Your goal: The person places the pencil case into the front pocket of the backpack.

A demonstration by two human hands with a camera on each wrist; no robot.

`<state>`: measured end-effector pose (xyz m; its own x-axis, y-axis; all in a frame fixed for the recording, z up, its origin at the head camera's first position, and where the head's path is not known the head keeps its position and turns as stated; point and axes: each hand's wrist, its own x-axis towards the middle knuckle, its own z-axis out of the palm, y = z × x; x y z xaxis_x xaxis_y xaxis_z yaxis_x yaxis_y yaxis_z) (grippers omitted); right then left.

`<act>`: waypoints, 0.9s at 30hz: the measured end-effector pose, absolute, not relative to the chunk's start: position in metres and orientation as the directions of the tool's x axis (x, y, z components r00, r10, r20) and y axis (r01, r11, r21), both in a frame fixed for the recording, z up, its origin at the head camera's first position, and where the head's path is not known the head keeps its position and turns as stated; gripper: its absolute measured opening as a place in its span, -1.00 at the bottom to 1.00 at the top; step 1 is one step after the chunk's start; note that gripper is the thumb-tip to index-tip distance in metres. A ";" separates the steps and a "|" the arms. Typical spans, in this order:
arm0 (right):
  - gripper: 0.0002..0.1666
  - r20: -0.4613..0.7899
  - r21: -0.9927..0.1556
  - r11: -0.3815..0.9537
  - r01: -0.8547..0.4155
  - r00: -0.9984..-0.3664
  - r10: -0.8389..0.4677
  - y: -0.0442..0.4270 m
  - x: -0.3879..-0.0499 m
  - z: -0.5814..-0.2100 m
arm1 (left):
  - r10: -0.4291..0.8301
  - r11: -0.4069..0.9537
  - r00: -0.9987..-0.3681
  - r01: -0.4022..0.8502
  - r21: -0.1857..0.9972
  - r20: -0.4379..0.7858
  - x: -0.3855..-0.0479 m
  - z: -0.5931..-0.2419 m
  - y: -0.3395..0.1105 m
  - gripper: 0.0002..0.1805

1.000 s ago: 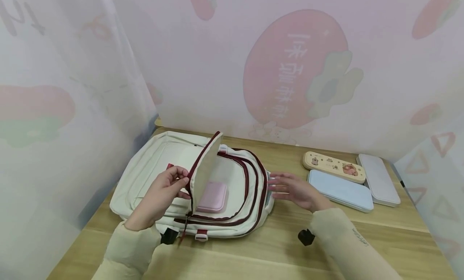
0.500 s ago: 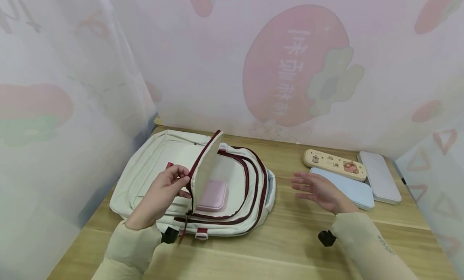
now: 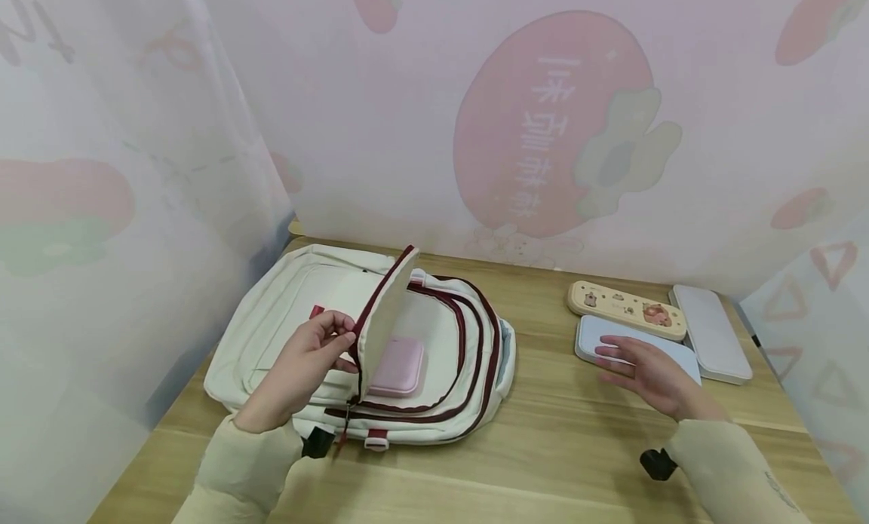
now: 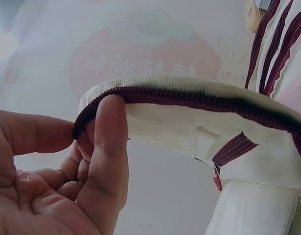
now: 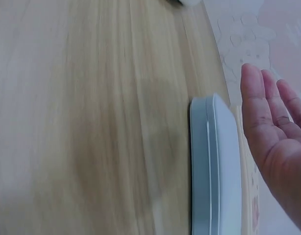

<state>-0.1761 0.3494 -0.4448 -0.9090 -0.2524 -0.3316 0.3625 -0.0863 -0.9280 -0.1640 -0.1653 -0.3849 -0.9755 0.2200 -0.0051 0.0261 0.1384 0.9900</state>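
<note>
A cream backpack (image 3: 441, 335) with dark red zips lies flat on the table. My left hand (image 3: 305, 362) pinches the zip edge of its front pocket flap (image 3: 387, 309) and holds the flap raised; the left wrist view shows thumb and fingers on that zipper (image 4: 180, 100). Inside the opened pocket rests a pink case (image 3: 399, 366), partly hidden by the flap. My right hand (image 3: 645, 373) is over the near side of a light blue flat case (image 3: 589, 335), its fingers loosely extended and holding nothing. From the right wrist, the blue case (image 5: 209, 166) appears beside the fingers.
Behind the blue case lies a cream pencil case (image 3: 624, 308) with bear pictures. A pale grey-white case (image 3: 713, 335) sits to their right. The wooden table (image 3: 543, 448) backs onto a printed curtain (image 3: 407, 132), which also hangs at both sides.
My right hand has moved right, from beside the backpack's right end to over the blue case. The left hand still holds the flap up in the same place.
</note>
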 end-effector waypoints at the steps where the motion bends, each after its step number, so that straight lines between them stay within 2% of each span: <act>1: -0.43 -0.326 -0.929 -0.095 0.359 -0.910 -0.255 0.353 -0.174 -0.445 | 0.221 0.138 -0.975 0.028 0.990 -0.003 -0.164 -0.385 -0.165 -0.91; 3: -0.59 -0.309 -0.929 -0.122 0.349 -0.914 -0.264 0.359 -0.172 -0.446 | 0.217 0.138 -0.976 0.031 0.990 0.000 -0.163 -0.385 -0.165 -0.91; 5: -0.67 -0.292 -0.928 -0.152 0.341 -0.916 -0.274 0.365 -0.170 -0.448 | 0.210 0.139 -0.978 0.032 0.990 0.003 -0.163 -0.386 -0.166 -0.91; 12: -0.58 -0.290 -0.917 -0.201 0.344 -0.922 -0.256 0.389 -0.168 -0.452 | 0.206 0.135 -0.978 0.032 0.990 0.003 -0.163 -0.386 -0.165 -0.91; 20: -0.57 -0.320 -0.890 -0.275 0.363 -0.928 -0.188 0.423 -0.159 -0.454 | 0.216 0.140 -0.976 0.036 0.990 0.005 -0.163 -0.387 -0.165 -0.92; 27: -0.63 -0.375 -0.895 -0.213 0.391 -0.920 -0.116 0.450 -0.154 -0.457 | 0.217 0.147 -0.976 0.034 0.989 0.001 -0.162 -0.386 -0.166 -0.91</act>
